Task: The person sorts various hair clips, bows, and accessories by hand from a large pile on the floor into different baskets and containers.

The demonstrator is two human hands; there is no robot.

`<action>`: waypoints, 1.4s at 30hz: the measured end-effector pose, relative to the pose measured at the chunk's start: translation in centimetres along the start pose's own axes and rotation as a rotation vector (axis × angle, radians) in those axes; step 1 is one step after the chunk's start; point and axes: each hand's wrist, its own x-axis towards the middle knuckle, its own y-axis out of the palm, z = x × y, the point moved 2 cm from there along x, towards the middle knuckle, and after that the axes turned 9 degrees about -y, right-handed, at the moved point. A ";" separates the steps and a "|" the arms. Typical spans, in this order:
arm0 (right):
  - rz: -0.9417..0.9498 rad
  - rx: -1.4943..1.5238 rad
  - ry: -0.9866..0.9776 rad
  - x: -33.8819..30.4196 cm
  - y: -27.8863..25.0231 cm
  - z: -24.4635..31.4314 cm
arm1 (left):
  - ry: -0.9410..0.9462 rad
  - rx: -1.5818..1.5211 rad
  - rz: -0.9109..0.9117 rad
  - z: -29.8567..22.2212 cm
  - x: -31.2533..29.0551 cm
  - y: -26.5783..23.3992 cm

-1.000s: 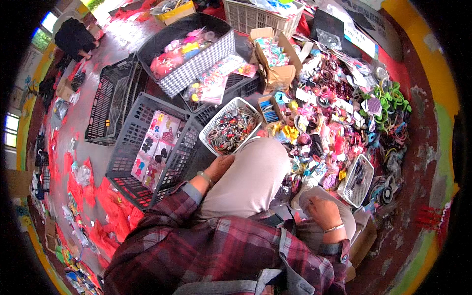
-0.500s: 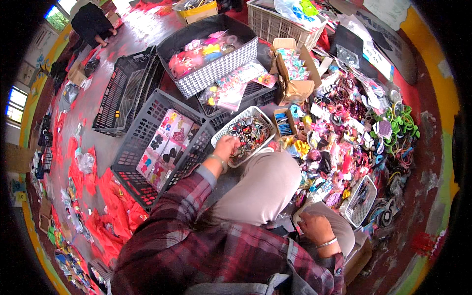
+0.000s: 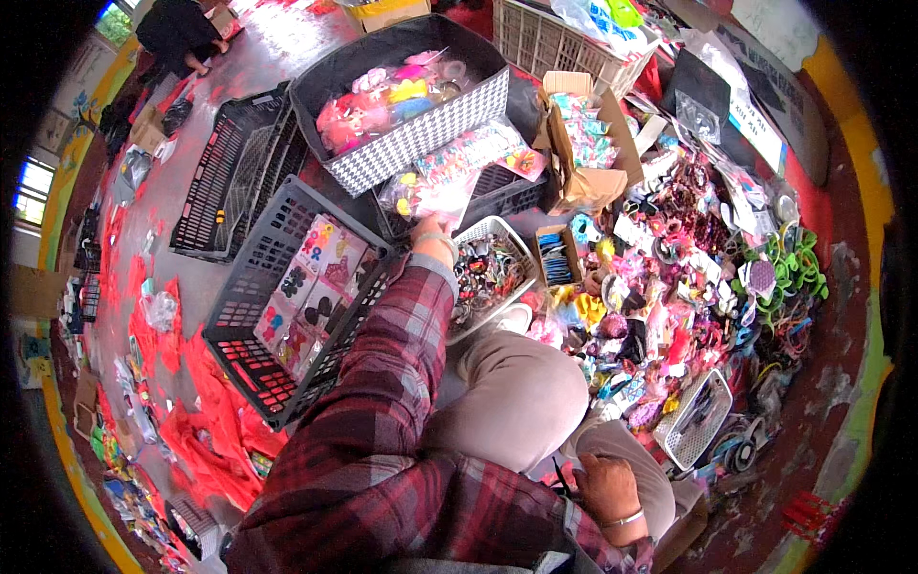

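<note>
My left hand [image 3: 432, 235] reaches past the small white basket [image 3: 531, 277], its fingers closed at the lower edge of a pale pink card packet [image 3: 446, 202]. The fingertips are partly hidden. This packet lies with other clear-wrapped accessories [image 3: 473, 153] on a black crate. Inside the white basket is a jumble of small hair accessories [image 3: 486, 271], dark, red and metallic. My right hand [image 3: 609, 486] rests by my right knee with curled fingers. A thin black object [image 3: 560, 475] shows beside its fingertips; what it is I cannot make out.
At left stands a grey crate [image 3: 229, 306] with carded hair clips. A houndstooth-patterned bin [image 3: 421, 129] of bagged accessories is beyond. A big pile of hair accessories [image 3: 660, 287] spreads at right, with another white basket [image 3: 684, 442]. A person [image 3: 177, 38] bends down far left.
My left hand has left the white basket and moved forward to the pink card packet. My right hand has shifted slightly toward me, and the view has tilted a little.
</note>
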 end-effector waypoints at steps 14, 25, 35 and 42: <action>-0.036 -0.014 -0.022 -0.3 -0.3 0.4 | -0.233 0.127 0.316 3.2 -0.4 -0.6; -0.070 -0.082 -0.014 -0.7 -0.6 1.1 | -0.065 0.518 0.417 1.4 -2.6 -6.3; -0.147 -0.136 0.106 -1.0 -0.3 0.4 | -0.093 0.689 0.653 -1.6 -13.4 -10.2; -0.804 0.892 0.106 -0.3 -3.6 -2.9 | -0.102 0.840 1.176 -4.1 -30.2 -6.6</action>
